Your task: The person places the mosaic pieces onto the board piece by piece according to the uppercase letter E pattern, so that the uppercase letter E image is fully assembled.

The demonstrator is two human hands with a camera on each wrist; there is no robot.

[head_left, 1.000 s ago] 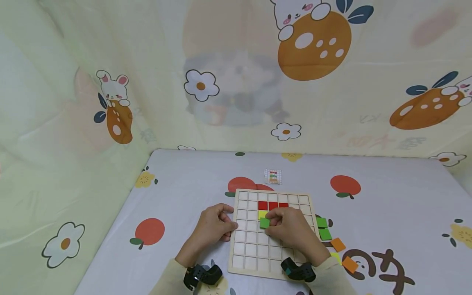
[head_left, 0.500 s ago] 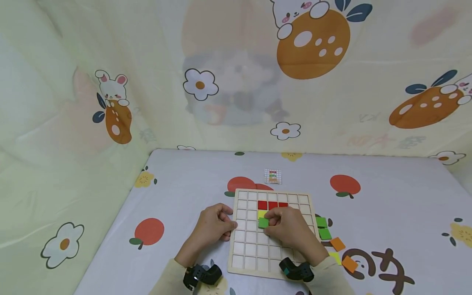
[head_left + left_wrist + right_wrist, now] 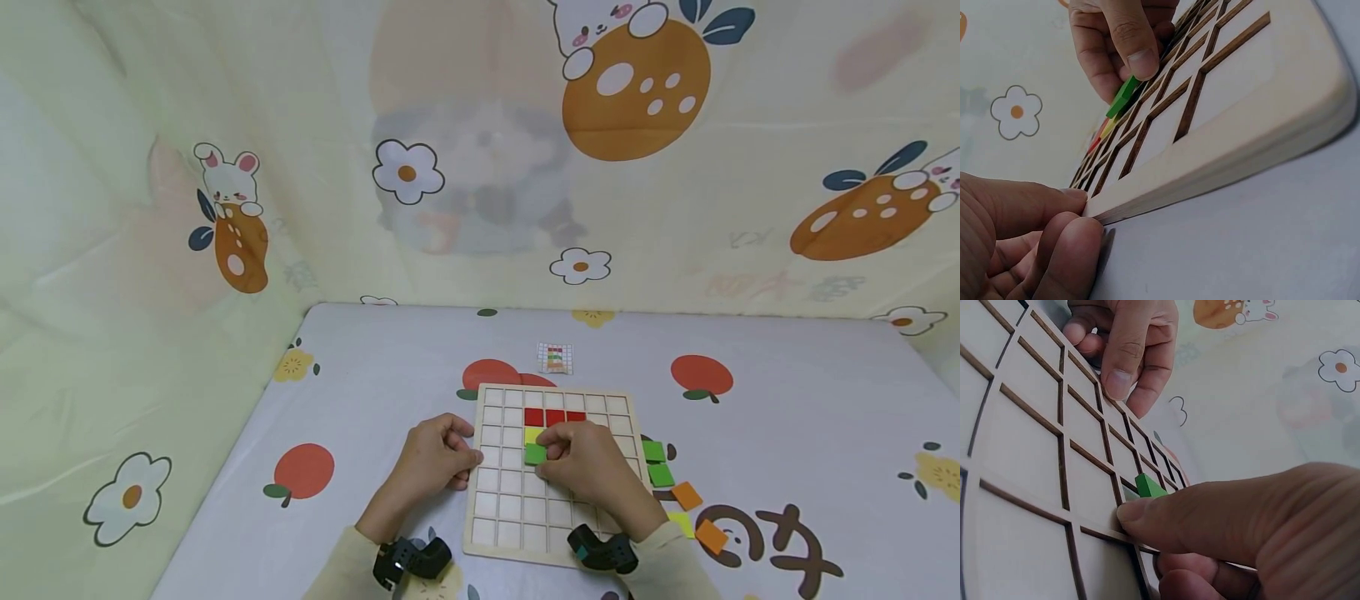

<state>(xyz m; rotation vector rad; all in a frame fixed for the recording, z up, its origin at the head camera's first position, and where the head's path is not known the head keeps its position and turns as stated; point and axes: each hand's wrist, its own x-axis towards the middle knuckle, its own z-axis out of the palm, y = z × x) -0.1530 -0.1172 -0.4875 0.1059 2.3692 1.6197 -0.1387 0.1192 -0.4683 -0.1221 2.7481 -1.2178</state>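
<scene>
A wooden grid board (image 3: 507,530) lies on the table, with red tiles (image 3: 534,417) in one row and a yellow tile (image 3: 532,436) below the leftmost. My right hand (image 3: 596,467) pinches a green tile (image 3: 535,454) just under the yellow one; in the left wrist view that green tile (image 3: 1124,95) stands tilted above the grid, and in the right wrist view the thumb lies beside the green tile (image 3: 1149,486). At the board's left edge, my left hand (image 3: 432,454) holds the rim between thumb and fingers.
Right of the board lie loose tiles: green ones (image 3: 661,476), orange ones (image 3: 711,537) and a yellow one (image 3: 682,523). A small printed pattern card (image 3: 555,359) lies behind the board. A patterned curtain (image 3: 480,208) hangs at the back.
The green tile in my right fingers has shifted slightly left and sits closer over its cell. My left hand stays at the board's edge.
</scene>
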